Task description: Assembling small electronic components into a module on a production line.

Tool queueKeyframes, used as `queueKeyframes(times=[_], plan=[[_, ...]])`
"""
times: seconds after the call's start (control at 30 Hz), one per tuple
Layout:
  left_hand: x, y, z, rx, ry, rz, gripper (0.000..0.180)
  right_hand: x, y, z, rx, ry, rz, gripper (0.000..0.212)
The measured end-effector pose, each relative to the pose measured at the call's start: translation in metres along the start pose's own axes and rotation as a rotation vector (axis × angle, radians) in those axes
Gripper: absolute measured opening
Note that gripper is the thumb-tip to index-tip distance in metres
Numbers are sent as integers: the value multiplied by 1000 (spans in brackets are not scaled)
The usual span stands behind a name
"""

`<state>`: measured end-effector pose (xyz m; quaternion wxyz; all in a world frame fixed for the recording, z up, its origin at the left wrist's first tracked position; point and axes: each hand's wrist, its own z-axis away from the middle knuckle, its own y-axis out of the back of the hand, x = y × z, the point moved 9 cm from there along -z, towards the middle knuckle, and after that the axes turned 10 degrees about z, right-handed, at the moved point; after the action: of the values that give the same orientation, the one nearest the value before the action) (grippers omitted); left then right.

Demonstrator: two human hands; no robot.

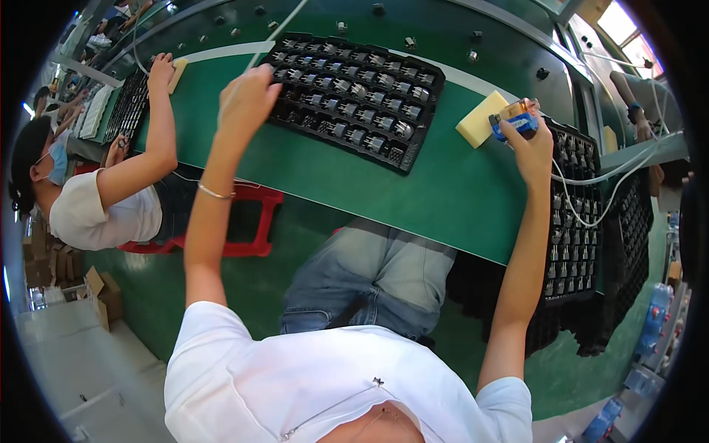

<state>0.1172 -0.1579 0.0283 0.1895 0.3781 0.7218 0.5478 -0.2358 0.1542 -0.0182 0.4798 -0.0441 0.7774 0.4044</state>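
My right hand (530, 144) is closed around a small boxy blue device with a copper-coloured top (519, 118), beside a pale yellow sponge block (473, 127). At the left edge of a black compartment tray (410, 164), my left hand (249, 97) has its fingers curled in; whatever they hold is hidden. Rows of small silver-and-black components with pins (360, 91) fill most of that tray. A pale thin cord or rod (284, 26) passes in front of the view at my left hand.
More filled black trays (574, 221) stand at the right, crossed by white cables (591, 221). The green table (458, 214) ends above my lap. On the left, a co-worker (111, 199) sits near a red stool (258, 221). Loose components (410, 43) line the far ledge.
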Motion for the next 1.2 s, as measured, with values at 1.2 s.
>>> queueKeyframes(times=[1.2], plan=[[-17, -6, -19, -192, 114, 593, 16, -27, -1, 12, 241, 174, 308, 54]])
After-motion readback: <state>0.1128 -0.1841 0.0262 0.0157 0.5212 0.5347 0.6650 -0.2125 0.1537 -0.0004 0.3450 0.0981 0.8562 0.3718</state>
